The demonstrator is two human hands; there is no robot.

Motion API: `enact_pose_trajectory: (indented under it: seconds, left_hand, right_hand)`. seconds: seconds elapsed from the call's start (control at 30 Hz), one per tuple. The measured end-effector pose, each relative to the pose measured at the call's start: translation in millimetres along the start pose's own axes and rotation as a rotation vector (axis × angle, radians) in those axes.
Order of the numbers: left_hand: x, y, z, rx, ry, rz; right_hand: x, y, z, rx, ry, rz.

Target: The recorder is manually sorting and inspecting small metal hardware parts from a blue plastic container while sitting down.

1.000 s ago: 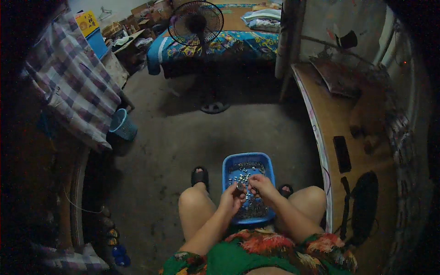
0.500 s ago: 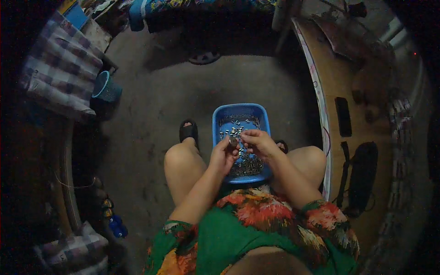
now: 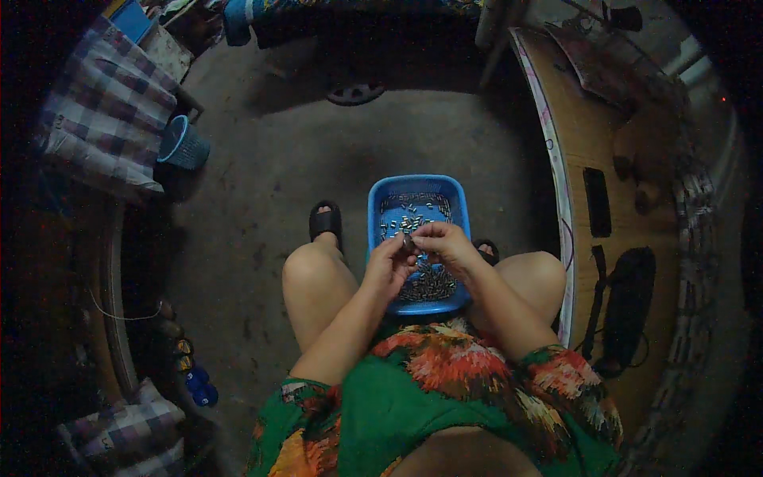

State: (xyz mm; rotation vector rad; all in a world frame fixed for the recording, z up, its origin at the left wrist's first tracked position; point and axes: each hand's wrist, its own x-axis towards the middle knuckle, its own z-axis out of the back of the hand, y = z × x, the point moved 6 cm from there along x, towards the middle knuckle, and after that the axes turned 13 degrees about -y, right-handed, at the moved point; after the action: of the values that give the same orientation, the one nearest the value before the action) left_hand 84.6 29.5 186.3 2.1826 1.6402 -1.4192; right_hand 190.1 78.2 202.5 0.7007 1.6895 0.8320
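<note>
A blue plastic basket (image 3: pixel 455 191) rests between my knees, with many small shiny metal cylinders (image 3: pixel 429 283) heaped at its near end and others scattered across its far half. Over its middle, my left hand (image 3: pixel 387 267) is closed around a small dark round metal piece (image 3: pixel 408 243), thumb on top. My right hand (image 3: pixel 447 245) meets it from the right, thumb and forefinger pinched at the piece's edge. Whatever lies between those right fingertips is too small to make out.
To the right stands a wooden table (image 3: pixel 580 294) holding a dark phone-like slab (image 3: pixel 596 202) and a black bag (image 3: pixel 628 306). A blue-green wastebasket (image 3: pixel 187 147) stands at left beside a checked cloth (image 3: pixel 111 103). Dark sandals (image 3: pixel 326 222) are on my feet.
My right fingertips have moved slightly left, closing in on the dark round piece in my left hand. The left hand stays nearly where it was.
</note>
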Motion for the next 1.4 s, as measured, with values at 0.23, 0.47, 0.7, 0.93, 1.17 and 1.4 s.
enact_pose_trajectory:
  seconds: [0.23,0.47,0.7,0.93,1.17,1.4]
  left_hand:
    - [0.4,-0.3,-0.5,0.023,0.0,0.01]
    - [-4.5,-3.9,-4.0,0.031,0.034,0.0]
    - [-8.7,-5.6,-7.2,0.091,0.07,-0.047]
    - [-4.5,-5.0,-6.4,-0.011,0.056,-0.01]
    - [-7.8,-5.6,-4.4,-0.053,0.043,0.047]
    - [-1.3,-2.0,2.8,-0.057,0.026,0.048]
  right_hand:
    - [-3.9,7.7,-1.3,-0.075,0.031,0.016]
    - [-8.7,13.9,-2.6,-0.117,0.04,0.057]
    - [-10.4,15.5,-4.2,-0.207,0.02,0.179]
    - [-2.6,3.1,4.0,0.175,0.004,-0.123]
    - [-3.5,6.3,1.5,-0.003,0.004,-0.025]
    - [-1.6,3.8,0.5,0.128,0.067,-0.096]
